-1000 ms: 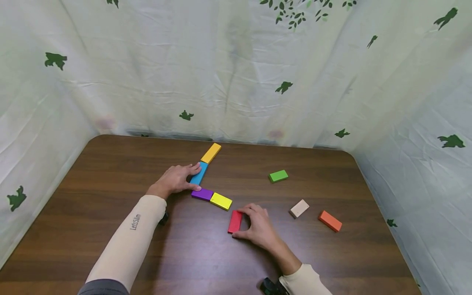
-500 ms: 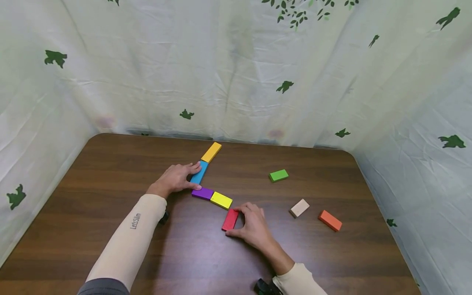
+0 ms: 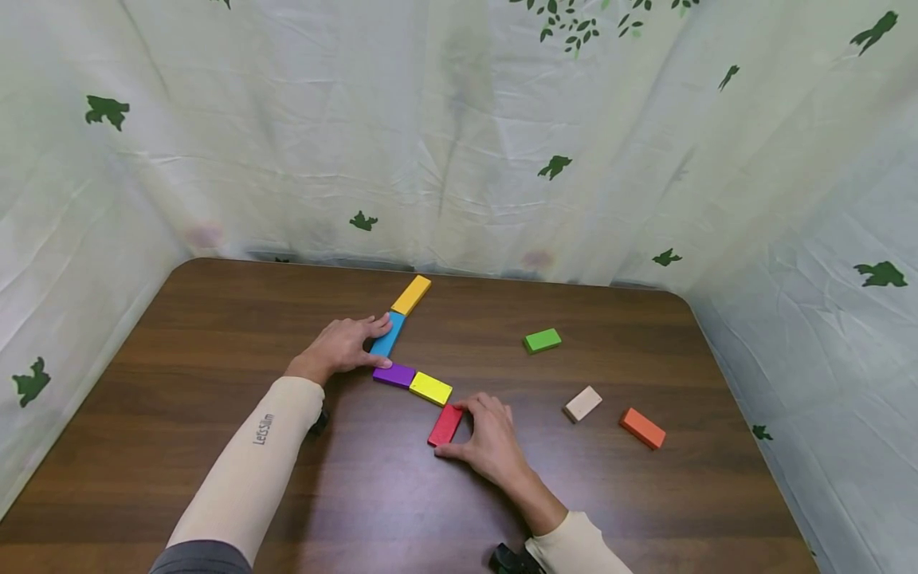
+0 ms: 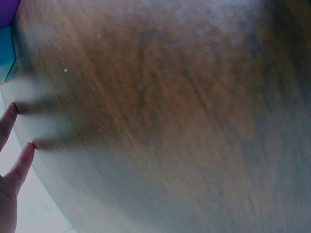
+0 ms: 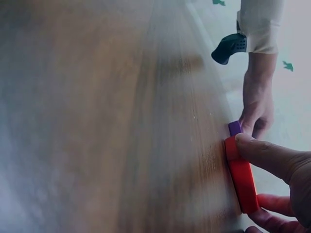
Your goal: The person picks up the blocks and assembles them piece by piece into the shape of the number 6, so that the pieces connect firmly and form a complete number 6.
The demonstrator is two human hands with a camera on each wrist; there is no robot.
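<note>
Between thumb and fingers of the right hand (image 3: 496, 442), pinched endwise, the red block (image 3: 445, 425) points lengthwise toward the yellow block (image 3: 430, 389); the left hand (image 3: 339, 349), loosely spread, touches the blue block (image 3: 386, 343).

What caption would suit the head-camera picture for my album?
Right grip pinches the red block beside the yellow block, while the left grip touches the blue block.

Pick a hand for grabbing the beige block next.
Right hand, probably: though pinching the red block, it's nearer the beige block; the left hand, at the blue block, is farther away.
</note>
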